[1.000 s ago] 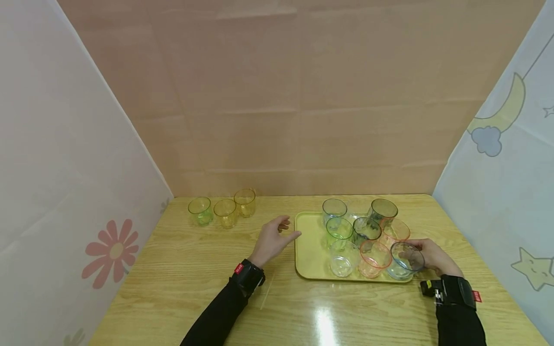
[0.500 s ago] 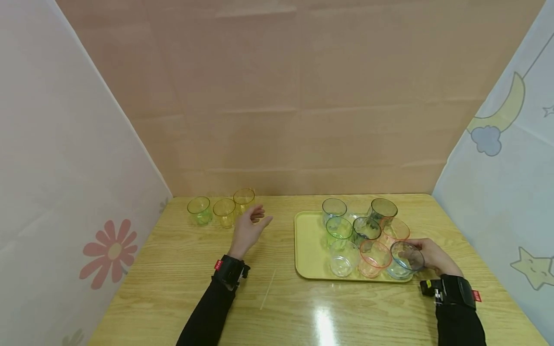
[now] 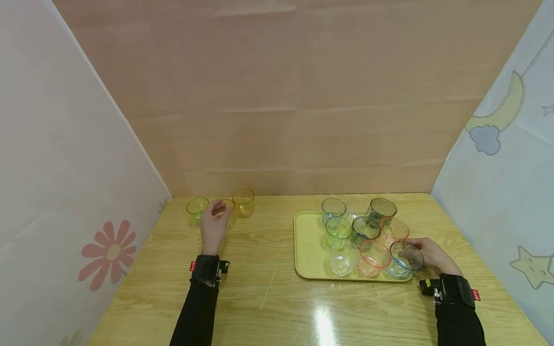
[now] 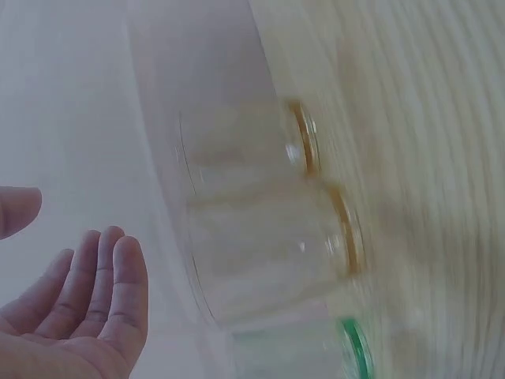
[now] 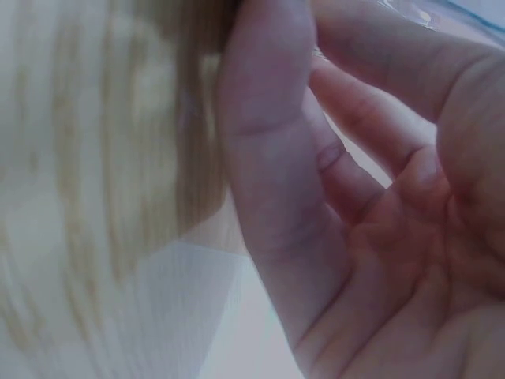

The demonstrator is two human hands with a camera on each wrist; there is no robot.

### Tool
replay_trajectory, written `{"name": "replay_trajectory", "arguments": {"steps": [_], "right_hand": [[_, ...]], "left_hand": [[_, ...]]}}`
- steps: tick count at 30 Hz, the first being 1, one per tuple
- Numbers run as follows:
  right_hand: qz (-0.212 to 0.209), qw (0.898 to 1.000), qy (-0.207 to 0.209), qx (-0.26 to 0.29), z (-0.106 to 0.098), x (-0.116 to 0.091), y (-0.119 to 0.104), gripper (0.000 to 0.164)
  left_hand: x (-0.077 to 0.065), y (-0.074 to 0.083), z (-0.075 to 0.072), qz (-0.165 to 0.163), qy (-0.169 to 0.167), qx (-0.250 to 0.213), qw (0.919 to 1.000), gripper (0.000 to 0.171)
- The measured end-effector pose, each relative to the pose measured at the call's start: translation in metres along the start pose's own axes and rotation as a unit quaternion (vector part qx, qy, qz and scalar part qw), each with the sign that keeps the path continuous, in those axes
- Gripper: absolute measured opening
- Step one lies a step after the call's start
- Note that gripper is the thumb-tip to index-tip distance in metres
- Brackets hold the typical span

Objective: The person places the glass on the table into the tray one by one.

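Note:
In the head view my left hand (image 3: 214, 226) is over the glasses at the back left, fingers apart from the thumb and holding nothing. It overlaps an amber glass (image 3: 231, 218); a second amber glass (image 3: 244, 204) stands to its right and a green glass (image 3: 197, 210) to its left. The left wrist view shows the open palm and fingertips (image 4: 130, 253) beside these glasses. My right hand (image 3: 434, 257) grips the side of a blue-rimmed glass (image 3: 400, 270) at the front right corner of the yellow tray (image 3: 308, 262). In the right wrist view its curled fingers (image 5: 272, 142) hide most of that glass.
Several more glasses crowd the tray: a clear glass (image 3: 341, 265), a red-rimmed glass (image 3: 370, 268), a green glass (image 3: 339, 233), dark glasses and others. A brown backdrop (image 3: 294, 120) closes the rear of the wooden table (image 3: 259, 298), with pale printed sheets at both sides.
My left hand has moved left from beside the tray's left edge, past the rear amber glass, to the middle amber glass. The right hand stays at the blue-rimmed glass.

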State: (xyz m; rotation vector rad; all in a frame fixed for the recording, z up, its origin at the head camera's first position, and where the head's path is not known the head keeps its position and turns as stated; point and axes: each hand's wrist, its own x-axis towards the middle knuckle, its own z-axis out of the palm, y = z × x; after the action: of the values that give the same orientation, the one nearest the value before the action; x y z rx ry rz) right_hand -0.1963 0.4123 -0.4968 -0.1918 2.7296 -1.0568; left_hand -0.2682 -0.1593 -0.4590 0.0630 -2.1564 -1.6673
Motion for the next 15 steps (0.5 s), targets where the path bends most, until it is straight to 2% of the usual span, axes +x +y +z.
{"name": "replay_trajectory", "arguments": {"steps": [6,11,15], "right_hand": [[0.004,1.000,-0.007,0.021,0.000,0.000,-0.001,0.058],[0.003,0.999,-0.012,0.036,0.001,-0.001,-0.001,0.060],[0.006,0.999,-0.012,0.049,0.001,-0.001,-0.002,0.062]], "left_hand": [[0.008,-0.012,-0.020,-0.005,0.064,0.016,0.9978,0.037],[0.013,-0.019,-0.030,0.006,0.130,0.025,0.9911,0.038],[0.016,-0.021,-0.035,-0.004,0.160,0.062,0.9852,0.047]]}}
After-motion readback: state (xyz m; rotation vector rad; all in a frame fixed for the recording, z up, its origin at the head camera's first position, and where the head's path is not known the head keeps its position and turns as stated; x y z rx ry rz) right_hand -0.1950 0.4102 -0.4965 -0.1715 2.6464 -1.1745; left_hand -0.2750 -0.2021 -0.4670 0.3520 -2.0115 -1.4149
